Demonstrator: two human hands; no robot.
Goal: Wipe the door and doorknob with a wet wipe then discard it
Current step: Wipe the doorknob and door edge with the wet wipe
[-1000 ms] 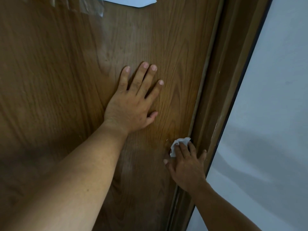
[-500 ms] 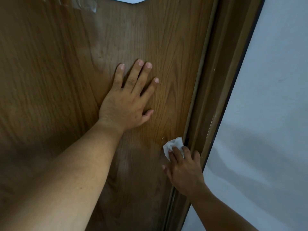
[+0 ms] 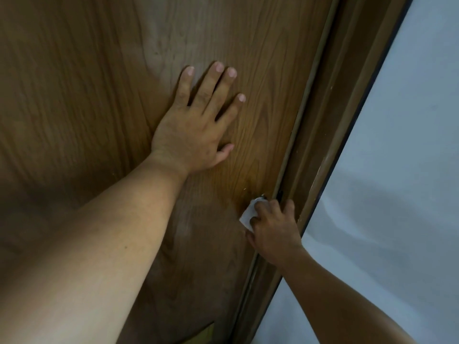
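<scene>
A brown wood-grain door [image 3: 104, 100] fills the left and middle of the head view. My left hand [image 3: 196, 125] lies flat on it, fingers spread, holding nothing. Lower right, by the door's edge, my right hand [image 3: 272, 229] presses a folded white wet wipe [image 3: 248, 216] against the wood. A small glint of metal [image 3: 263, 195] shows just above the wipe; I cannot tell whether it is part of the doorknob, and no doorknob is otherwise in view.
The brown door frame [image 3: 330, 135] runs diagonally along the door's right edge. Beyond it is a plain white wall [image 3: 402, 170]. A lighter patch [image 3: 206, 331] shows at the bottom of the door.
My right hand has slid the wipe slightly down along the door's edge and curled more over it. The view has shifted down, so the white paper at the top is out of frame.
</scene>
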